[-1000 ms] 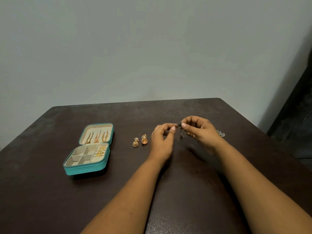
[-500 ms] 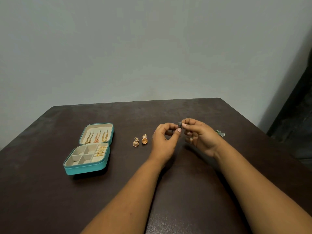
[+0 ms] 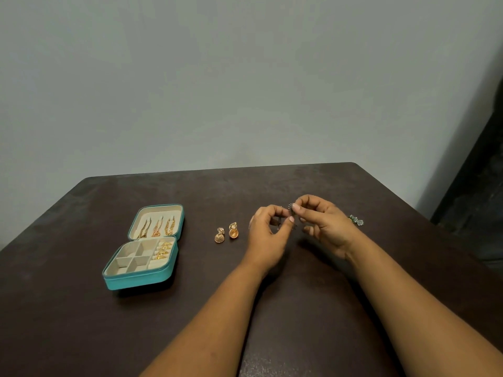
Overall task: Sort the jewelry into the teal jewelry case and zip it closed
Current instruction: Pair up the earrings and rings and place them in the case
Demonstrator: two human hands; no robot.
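Both forearms and hands (image 3: 268, 235) are bare, no sleeves showing.

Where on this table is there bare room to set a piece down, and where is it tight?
Bare: the table in front of the teal case, and the far strip by the wall. Tight: between the gold earrings and left hand, and by the green piece behind the right hand.

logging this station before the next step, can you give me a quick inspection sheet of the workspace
Surface: dark brown wooden table.
Job's things: open teal zip jewelry case, gold pieces in its lid and right slots; two gold dome earrings on the table; small dark metal earring pinched between both hands.
Clutter: small green-and-silver piece behind the right wrist.
Grippers: left hand and right hand, raised, fingertips together.
Cables: nothing seen.
Surroundings: plain grey wall.
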